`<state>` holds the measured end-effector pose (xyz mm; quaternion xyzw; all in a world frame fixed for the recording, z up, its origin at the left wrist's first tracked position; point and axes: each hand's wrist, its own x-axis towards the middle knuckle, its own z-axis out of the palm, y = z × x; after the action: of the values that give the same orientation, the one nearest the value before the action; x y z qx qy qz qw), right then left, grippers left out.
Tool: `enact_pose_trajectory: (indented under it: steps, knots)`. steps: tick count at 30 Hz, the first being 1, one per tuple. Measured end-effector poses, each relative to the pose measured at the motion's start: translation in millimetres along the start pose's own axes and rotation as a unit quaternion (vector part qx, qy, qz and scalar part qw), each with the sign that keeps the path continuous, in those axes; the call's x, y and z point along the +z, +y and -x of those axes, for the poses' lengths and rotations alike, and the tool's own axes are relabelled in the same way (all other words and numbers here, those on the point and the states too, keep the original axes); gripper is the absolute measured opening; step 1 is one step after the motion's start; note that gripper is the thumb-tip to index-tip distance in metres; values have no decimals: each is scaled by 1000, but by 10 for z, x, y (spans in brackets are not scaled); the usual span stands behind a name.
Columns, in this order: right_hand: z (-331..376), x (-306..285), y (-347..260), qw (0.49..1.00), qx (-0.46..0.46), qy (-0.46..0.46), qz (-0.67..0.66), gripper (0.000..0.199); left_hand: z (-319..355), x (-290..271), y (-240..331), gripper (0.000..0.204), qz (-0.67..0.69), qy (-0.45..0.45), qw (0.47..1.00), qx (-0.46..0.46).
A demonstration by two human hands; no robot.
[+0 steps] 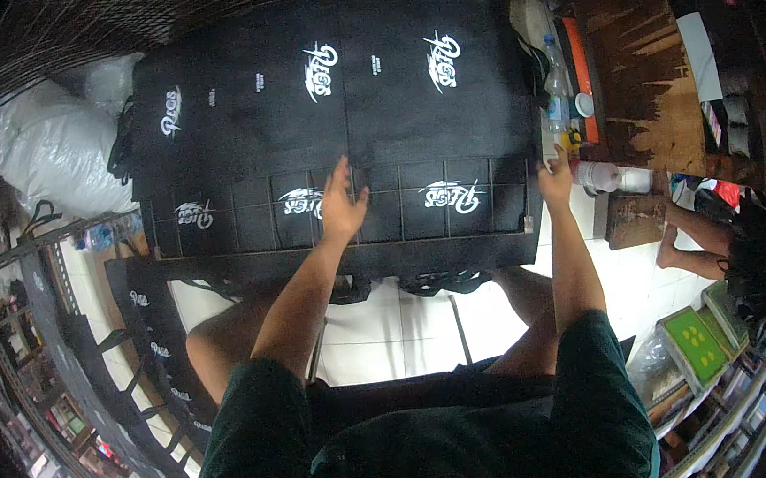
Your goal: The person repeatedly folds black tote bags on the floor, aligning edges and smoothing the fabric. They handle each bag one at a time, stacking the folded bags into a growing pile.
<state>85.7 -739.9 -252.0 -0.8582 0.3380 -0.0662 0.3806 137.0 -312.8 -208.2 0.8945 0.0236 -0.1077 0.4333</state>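
Black fabric sheets point(286, 137) with white printed lettering lie spread out in front of me. Over their near part rests a wire grid frame point(355, 245), with black cloth beneath its bars. My left hand point(342, 208) hovers over the middle of the grid, fingers apart and holding nothing. Just past the grid's right end is my right hand point(555, 180), its fingers partly curled with a gap between thumb and forefinger. I see nothing in it. Whether its fingertips touch the cloth's edge, I cannot tell.
At the left sits a stuffed translucent plastic bag point(56, 149). A clear bottle point(557, 87) and a worn wooden board point(642, 68) are at the right. Another person's legs point(693, 241) reach in there, above a green printing screen point(693, 345). More printed black cloth point(159, 349) hangs at left.
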Motion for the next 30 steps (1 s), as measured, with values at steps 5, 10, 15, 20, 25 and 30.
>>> enact_pose_trajectory:
  steps: [5,10,15,20,25,30]
  knots:
    - [366,-575,-274,988,65,-96,-106,51,840,-708,237,74,4,-264,965,9]
    - [1135,-1122,-956,979,-42,-161,-116,45,1873,-1477,895,71,31,-359,929,85]
    - [2341,-1408,-1412,975,-69,-159,-137,41,2649,-1626,1108,63,163,-321,929,83]
    - [3231,-990,-900,942,-99,-255,-195,36,2718,-1099,216,66,-159,-299,935,103]
    - [3326,-746,-1221,916,-203,-346,-17,33,2607,-1125,-35,71,-18,-268,963,11]
    - [2987,-634,-906,975,-67,-206,-43,28,2592,-1076,10,71,11,-257,966,9]
